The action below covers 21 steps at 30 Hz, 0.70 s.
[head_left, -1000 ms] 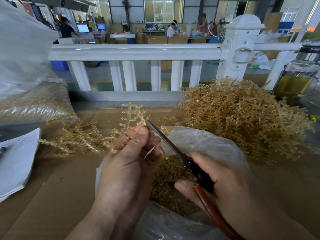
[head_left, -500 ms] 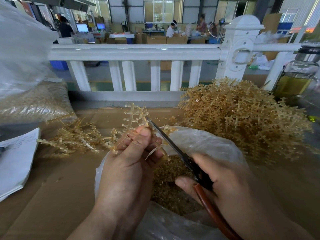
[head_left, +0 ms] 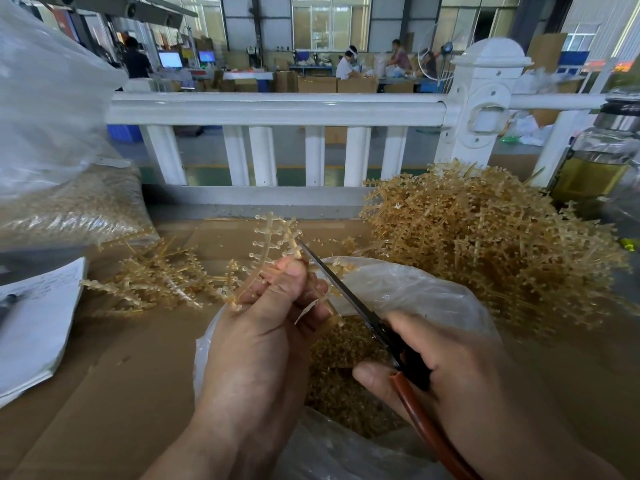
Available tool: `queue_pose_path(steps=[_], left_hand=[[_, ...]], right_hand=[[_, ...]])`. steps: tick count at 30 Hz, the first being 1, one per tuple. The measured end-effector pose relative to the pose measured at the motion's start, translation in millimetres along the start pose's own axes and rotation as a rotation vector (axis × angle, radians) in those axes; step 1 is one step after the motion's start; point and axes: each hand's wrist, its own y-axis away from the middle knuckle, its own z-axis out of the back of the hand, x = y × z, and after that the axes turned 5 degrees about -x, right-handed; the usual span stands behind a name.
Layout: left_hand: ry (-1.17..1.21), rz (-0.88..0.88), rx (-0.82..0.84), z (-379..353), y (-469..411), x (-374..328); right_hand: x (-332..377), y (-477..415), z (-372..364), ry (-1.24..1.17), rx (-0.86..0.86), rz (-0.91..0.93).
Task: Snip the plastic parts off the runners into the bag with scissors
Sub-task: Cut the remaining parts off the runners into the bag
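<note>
- Little has moved in the last second. Our left hand (head_left: 263, 341) still pinches the translucent amber plastic runner (head_left: 273, 233), and our right hand (head_left: 450, 368) still grips the black-bladed, red-handled scissors (head_left: 346, 296), tips just above the left thumb. We judge snipping continues on this same runner.
- The clear plastic bag (head_left: 415, 292) gapes beneath both hands. A tall heap of uncut runners (head_left: 485, 244) crowds beyond the right hand, and the brown bench (head_left: 121, 375) offers more room left.

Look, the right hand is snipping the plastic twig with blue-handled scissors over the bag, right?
Not quite: the head view shows the scissors in the right hand have a reddish-brown handle, not blue. The rest fits: their tip is at the plastic runner the left hand holds over the bag.
</note>
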Motion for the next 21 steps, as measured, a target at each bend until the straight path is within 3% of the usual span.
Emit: queue_pose_path(steps=[21], left_hand=[[-0.059, -0.052, 0.0, -0.9, 1.1, -0.5]], right_hand=[[0.0, -2.2, 1.8, -0.017, 0.028, -0.029]])
